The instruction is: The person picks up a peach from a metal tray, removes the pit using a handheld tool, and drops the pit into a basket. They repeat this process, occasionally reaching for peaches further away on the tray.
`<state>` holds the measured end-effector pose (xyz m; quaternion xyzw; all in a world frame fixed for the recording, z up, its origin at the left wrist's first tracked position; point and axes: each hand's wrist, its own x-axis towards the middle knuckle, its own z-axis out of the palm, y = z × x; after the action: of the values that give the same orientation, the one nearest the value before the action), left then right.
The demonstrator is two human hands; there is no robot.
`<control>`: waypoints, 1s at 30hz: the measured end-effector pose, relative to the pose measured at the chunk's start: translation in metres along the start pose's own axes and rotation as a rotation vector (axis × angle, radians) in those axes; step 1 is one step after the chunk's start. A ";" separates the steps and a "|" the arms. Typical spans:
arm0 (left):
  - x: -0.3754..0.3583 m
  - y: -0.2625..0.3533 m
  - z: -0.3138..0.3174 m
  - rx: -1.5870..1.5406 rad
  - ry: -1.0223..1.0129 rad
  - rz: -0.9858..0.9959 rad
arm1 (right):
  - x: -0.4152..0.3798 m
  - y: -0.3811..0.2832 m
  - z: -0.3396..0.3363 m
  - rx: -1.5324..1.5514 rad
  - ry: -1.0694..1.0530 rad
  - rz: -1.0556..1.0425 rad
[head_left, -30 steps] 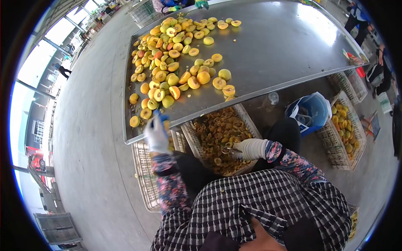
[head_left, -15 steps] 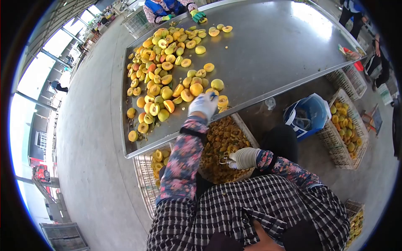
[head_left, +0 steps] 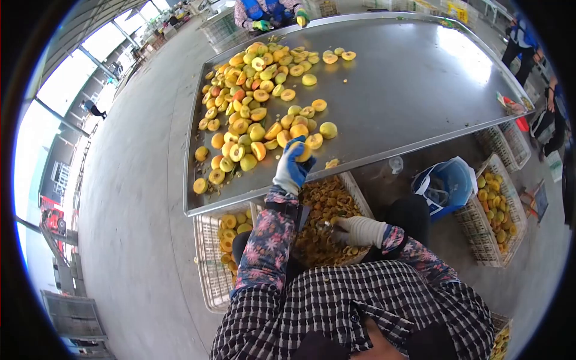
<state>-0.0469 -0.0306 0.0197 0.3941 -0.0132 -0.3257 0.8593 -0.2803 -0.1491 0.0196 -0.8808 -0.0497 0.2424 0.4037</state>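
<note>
My left hand (head_left: 293, 165), in a blue and white glove, holds a halved yellow fruit (head_left: 303, 152) just above the near edge of the metal table (head_left: 384, 90). Many halved and whole fruits (head_left: 249, 90) are heaped on the table's left part. Lower down, my right hand (head_left: 354, 231), in a whitish knitted glove, is closed over a crate of brownish fruit pieces (head_left: 324, 201). A small shiny thing shows at its fingertips, too small to make out fully.
A crate of fruit (head_left: 207, 264) stands at the lower left. Right of my legs are a blue bucket (head_left: 447, 186) and another fruit crate (head_left: 480, 231). A person in green gloves (head_left: 262, 25) works at the far edge; other people stand at the right.
My left hand has turned and lifted slightly, now with a fruit half in its fingers. My right hand has shifted slightly within the crate area. The whole view has shifted.
</note>
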 end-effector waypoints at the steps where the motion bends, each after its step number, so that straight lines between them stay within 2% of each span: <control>1: -0.014 0.007 -0.008 -0.141 -0.028 0.015 | 0.005 0.007 0.004 0.083 0.057 -0.030; 4: -0.060 0.023 0.012 -0.426 -0.008 0.176 | 0.009 0.000 0.000 0.337 0.300 -0.199; 6: -0.065 0.024 0.000 -0.498 -0.049 0.199 | 0.003 -0.029 -0.020 0.223 0.410 -0.201; 7: -0.071 0.024 0.000 -0.476 -0.042 0.203 | 0.002 -0.044 -0.028 0.164 0.468 -0.202; 11: -0.097 0.025 0.012 -0.341 -0.062 0.209 | 0.017 -0.073 -0.036 -0.021 0.720 -0.432; 12: -0.102 0.026 0.017 -0.296 -0.080 0.209 | 0.019 -0.078 -0.037 -0.121 0.710 -0.407; 13: -0.110 0.027 0.022 -0.186 0.007 0.209 | 0.020 -0.083 -0.039 -0.220 0.700 -0.379; 16: -0.118 0.025 0.022 -0.145 -0.090 0.181 | 0.021 -0.096 -0.042 -0.383 0.716 -0.393; 20: -0.126 0.020 0.016 0.291 -0.082 0.387 | 0.022 -0.103 -0.042 -0.482 0.696 -0.398; 22: -0.132 0.015 0.016 0.813 0.045 0.774 | 0.023 -0.100 -0.041 -0.510 0.676 -0.413; 24: -0.137 0.017 0.018 0.881 0.046 0.822 | 0.024 -0.097 -0.041 -0.518 0.641 -0.426; 27: -0.138 0.026 0.017 0.413 -0.065 0.468 | 0.023 -0.094 -0.039 -0.527 0.581 -0.359; 30: -0.134 0.028 0.014 0.258 -0.027 0.314 | 0.028 -0.090 -0.039 -0.568 0.549 -0.315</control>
<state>-0.1413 0.0502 0.0802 0.4898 -0.1277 -0.1886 0.8416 -0.2277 -0.1077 0.0963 -0.9706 -0.1392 -0.0890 0.1752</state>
